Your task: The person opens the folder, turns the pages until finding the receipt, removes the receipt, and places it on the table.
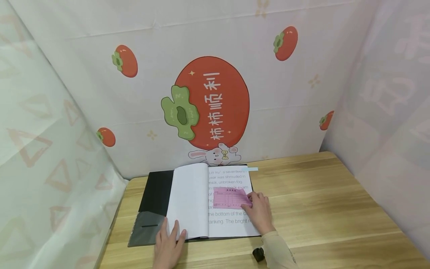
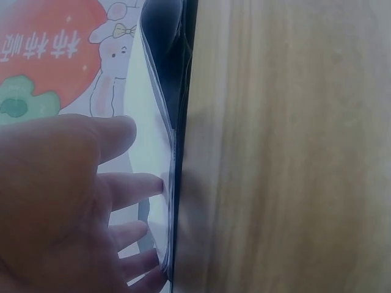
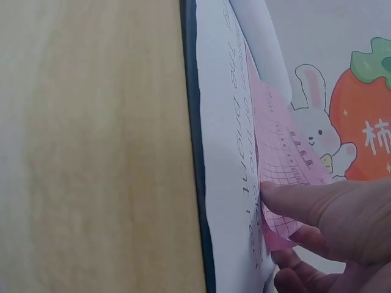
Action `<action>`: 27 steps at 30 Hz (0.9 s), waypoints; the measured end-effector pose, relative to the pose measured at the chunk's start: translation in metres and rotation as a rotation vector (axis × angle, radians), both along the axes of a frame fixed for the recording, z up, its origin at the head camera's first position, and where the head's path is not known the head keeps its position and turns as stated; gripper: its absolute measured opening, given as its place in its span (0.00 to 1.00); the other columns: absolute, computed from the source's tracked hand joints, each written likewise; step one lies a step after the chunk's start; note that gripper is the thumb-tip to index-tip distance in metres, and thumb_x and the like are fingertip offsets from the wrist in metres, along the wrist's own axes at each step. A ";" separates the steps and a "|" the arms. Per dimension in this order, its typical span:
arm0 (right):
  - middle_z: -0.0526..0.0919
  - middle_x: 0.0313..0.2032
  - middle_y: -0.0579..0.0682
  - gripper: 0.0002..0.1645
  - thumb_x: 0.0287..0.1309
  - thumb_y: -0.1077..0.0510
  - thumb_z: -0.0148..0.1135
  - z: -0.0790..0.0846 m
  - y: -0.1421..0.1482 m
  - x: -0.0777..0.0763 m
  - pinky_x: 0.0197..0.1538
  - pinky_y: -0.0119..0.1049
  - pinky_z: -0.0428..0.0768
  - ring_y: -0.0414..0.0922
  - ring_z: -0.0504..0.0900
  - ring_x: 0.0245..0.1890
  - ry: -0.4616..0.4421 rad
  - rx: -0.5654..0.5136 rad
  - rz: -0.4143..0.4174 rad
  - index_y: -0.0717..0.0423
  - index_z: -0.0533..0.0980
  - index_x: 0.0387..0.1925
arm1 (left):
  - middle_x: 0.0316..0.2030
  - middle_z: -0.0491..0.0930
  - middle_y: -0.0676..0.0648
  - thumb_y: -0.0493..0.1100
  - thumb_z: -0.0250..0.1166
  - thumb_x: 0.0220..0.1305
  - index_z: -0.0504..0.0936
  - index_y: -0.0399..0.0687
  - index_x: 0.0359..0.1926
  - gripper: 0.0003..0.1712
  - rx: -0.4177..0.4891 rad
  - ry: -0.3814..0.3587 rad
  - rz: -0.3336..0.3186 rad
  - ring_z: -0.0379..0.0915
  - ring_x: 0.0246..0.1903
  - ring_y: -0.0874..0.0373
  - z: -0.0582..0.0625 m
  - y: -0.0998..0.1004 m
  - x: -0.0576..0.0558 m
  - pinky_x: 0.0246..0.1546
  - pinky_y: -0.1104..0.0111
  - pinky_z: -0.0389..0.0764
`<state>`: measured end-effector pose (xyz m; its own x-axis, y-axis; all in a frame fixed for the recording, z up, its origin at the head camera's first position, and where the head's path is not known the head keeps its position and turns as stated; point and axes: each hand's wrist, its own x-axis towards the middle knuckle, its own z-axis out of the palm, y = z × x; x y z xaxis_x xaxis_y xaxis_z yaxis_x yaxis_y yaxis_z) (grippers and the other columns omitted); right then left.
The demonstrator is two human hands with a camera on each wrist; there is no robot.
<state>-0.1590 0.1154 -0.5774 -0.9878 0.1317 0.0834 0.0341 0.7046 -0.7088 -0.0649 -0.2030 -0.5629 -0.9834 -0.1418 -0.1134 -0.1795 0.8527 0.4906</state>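
Observation:
On the wooden table lies an open black folder [image 1: 156, 192] with white pages. Its right page [image 1: 231, 228] carries large printed English text; the left page [image 1: 189, 201] looks blank. A pink printed slip with a grid [image 1: 228, 198] lies over the text. My right hand [image 1: 260, 211] pinches the slip's right edge between thumb and fingers, and in the right wrist view that end of the slip [image 3: 284, 159] bends up. My left hand [image 1: 169, 243] rests with spread fingers on the lower left page and the folder's clear pocket [image 1: 147, 228].
A pale blue tab [image 1: 250, 169] sticks out at the page's top right. Near my right sleeve stands a small black object [image 1: 258, 254], its kind unclear. White printed sheets [image 1: 147, 93] with persimmons and a rabbit rise behind and beside the table [image 1: 312, 216].

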 end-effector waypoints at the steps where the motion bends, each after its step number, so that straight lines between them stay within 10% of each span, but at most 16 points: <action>1: 0.78 0.42 0.53 0.22 0.59 0.57 0.78 0.000 0.000 0.000 0.44 0.42 0.69 0.50 0.70 0.43 0.002 -0.003 0.003 0.61 0.80 0.51 | 0.78 0.46 0.26 0.60 0.56 0.79 0.70 0.33 0.75 0.39 -0.006 -0.002 -0.001 0.47 0.72 0.21 -0.001 0.000 0.000 0.66 0.25 0.56; 17: 0.84 0.34 0.48 0.15 0.66 0.61 0.71 0.008 0.006 0.002 0.35 0.38 0.75 0.43 0.79 0.30 -0.071 -0.210 0.038 0.58 0.75 0.49 | 0.75 0.51 0.25 0.59 0.60 0.77 0.68 0.33 0.75 0.40 -0.055 0.078 -0.004 0.48 0.71 0.23 -0.015 0.002 0.007 0.65 0.26 0.58; 27: 0.77 0.43 0.57 0.42 0.49 0.40 0.84 0.003 -0.013 0.008 0.41 0.46 0.78 0.51 0.75 0.41 -0.014 0.145 0.016 0.66 0.78 0.53 | 0.76 0.49 0.25 0.59 0.60 0.77 0.66 0.34 0.76 0.41 -0.050 0.029 -0.005 0.47 0.72 0.24 -0.011 0.002 0.006 0.66 0.26 0.57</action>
<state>-0.1509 0.1024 -0.5744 -0.9908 0.1038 0.0863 0.0317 0.8003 -0.5988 -0.0594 -0.2013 -0.5742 -0.9869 -0.1412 -0.0777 -0.1611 0.8770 0.4527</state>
